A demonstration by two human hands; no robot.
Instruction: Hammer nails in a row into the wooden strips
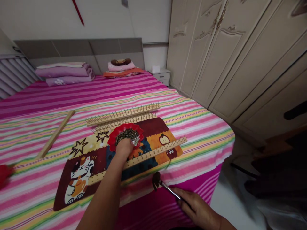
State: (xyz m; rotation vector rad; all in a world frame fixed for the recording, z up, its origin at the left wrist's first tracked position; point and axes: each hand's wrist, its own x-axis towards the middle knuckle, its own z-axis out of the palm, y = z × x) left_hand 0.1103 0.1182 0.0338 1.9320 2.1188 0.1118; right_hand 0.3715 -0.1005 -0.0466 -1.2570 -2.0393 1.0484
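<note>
The left hand [125, 147] dips among nails [127, 133] in the red bowl [111, 140], whether pinched I cannot tell; snagging the bowl could spill them. Nearer than the bowl, the right hand [194, 205] grips a hammer [169, 189] that, swung low, could knock the nail-studded strip [153, 153].

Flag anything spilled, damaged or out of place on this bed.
No spill or damage shows. Oddly for a bed, it holds nail-studded wooden strips and a red bowl of nails. One bare strip lies apart, slanted, on the left.
</note>
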